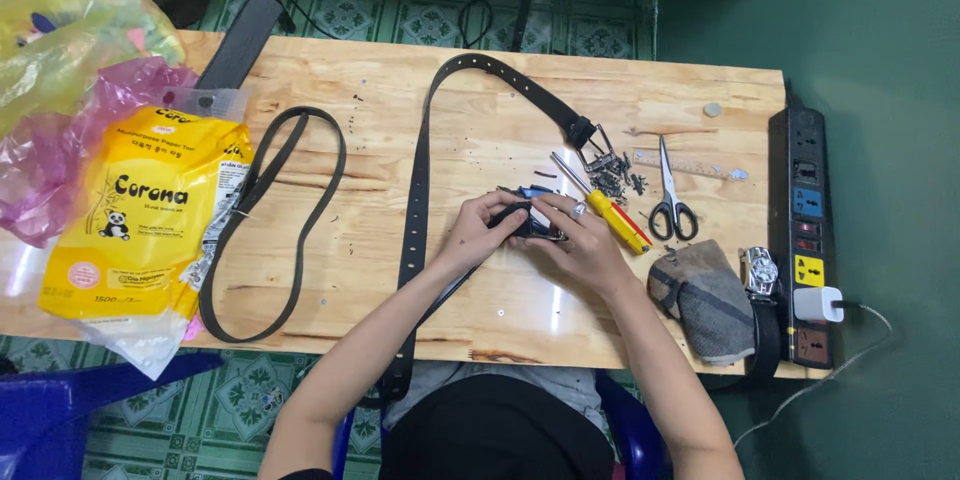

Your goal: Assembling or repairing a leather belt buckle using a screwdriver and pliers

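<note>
Both hands met near the middle of the wooden desk [330, 270]. The left hand [480, 230] was curled closed around a small dark piece [522, 220], apparently the end of a belt, its fingers wrapped over the top. The right hand [585, 245] closed on the same piece from the other side, a ring showing on one finger; exactly how the fingertips pinched it could not be made out.

Just beside the right hand lay a yellow-handled screwdriver [612, 218], its shaft pointing up and left toward a metal buckle [597, 148]. That buckle ended a long black belt [418, 200], which arched over the desk top and ran down past the left wrist and off the near edge. A scatter of small dark screws [632, 180] lay by the buckle, with black-handled scissors [672, 208] just to their right and a clear ruler [690, 162] above them.

Near the right forearm sat a grey cloth pouch [705, 295], with a wristwatch [760, 270] beside it and a black power strip [808, 230] along the desk's right edge. Well to the left lay a second belt looped in an oval [270, 230], then a yellow paper-towel pack [140, 210] and pink and yellow plastic bags [70, 80].
</note>
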